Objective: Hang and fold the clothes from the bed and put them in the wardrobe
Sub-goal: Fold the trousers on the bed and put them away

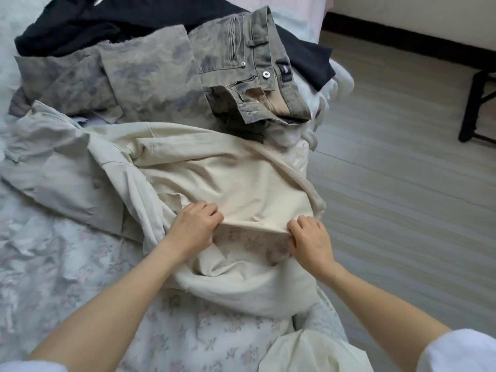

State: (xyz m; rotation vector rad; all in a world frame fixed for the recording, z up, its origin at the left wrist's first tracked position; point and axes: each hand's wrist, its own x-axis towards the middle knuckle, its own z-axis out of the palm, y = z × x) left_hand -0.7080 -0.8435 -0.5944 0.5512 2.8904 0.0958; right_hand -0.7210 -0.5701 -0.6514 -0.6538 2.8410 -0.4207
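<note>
Bare forearms, white sleeves (short)

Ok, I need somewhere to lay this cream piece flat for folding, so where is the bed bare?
Bare floral sheet shows at lower left, bordered by the left forearm and the pale grey garment above. The far end is crowded: camouflage trousers and black clothes. Both hands, left and right, grip the cream garment.

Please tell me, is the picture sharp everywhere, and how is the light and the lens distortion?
Head view: soft, even daylight, no glare; faint shadow under the cream garment edge that the left hand and right hand grip. Centre is sharp; the far-left bedding is blurred. The wide lens bends the floor boards.
</note>
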